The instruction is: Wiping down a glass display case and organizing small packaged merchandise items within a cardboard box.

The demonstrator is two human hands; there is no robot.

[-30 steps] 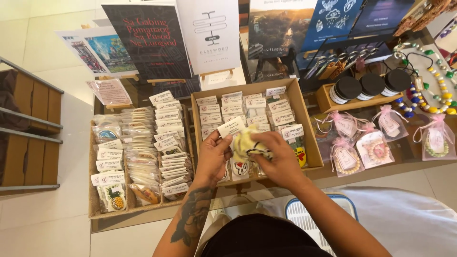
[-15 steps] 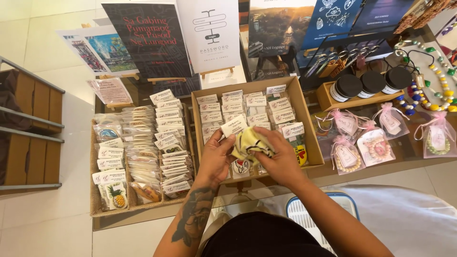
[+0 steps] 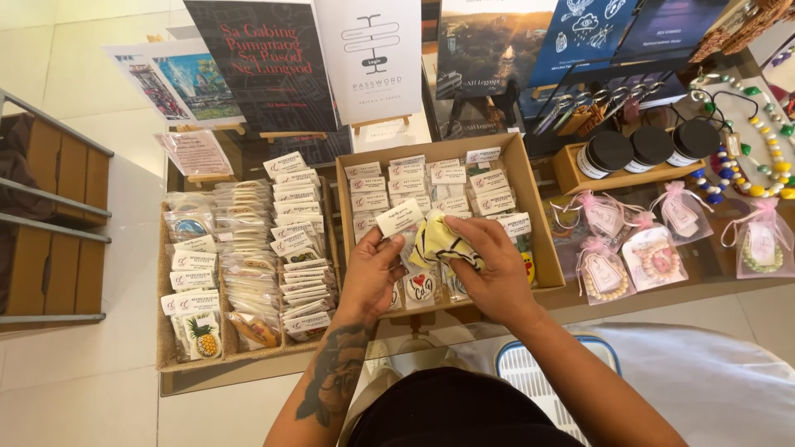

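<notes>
- My right hand (image 3: 497, 269) wraps over the yellow striped packet (image 3: 437, 242), so most of it is covered and I can't tell what's inside.
- My left hand (image 3: 373, 273) and wrist block the front row of the cardboard box (image 3: 530, 215).
- The bead necklace (image 3: 758, 157) runs off the right edge.
- The white basket (image 3: 546, 377) is half hidden behind my arm.
- Card labels in the wicker tray (image 3: 166, 364) are too small to make out.

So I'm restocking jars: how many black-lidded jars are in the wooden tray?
3, in a row in the wooden tray right of the cardboard box: left jar, middle jar, right jar. None seems hidden.
</notes>
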